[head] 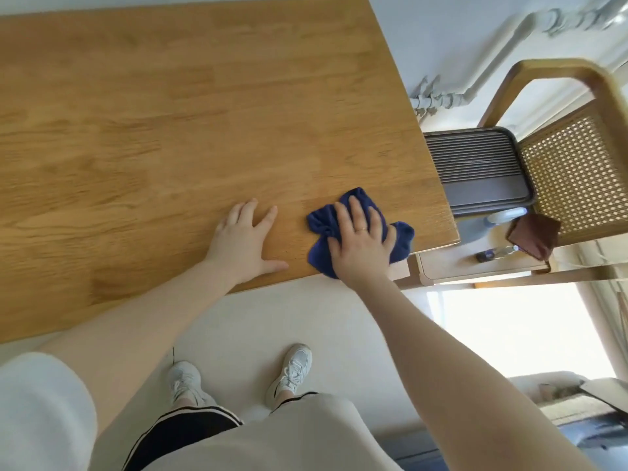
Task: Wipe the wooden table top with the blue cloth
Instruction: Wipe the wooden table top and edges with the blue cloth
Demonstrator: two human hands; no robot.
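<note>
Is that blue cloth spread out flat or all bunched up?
Bunched up. The blue cloth lies crumpled in folds under the right hand, near the table top's corner.

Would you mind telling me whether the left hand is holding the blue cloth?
No, the left hand lies flat on the bare wooden table top; the right hand presses the blue cloth.

text: none readable | labels: none | brands: none | numbers: none | signs: none | small bottle (pixel 496 253) on the chair seat: label too blurred to read
</note>
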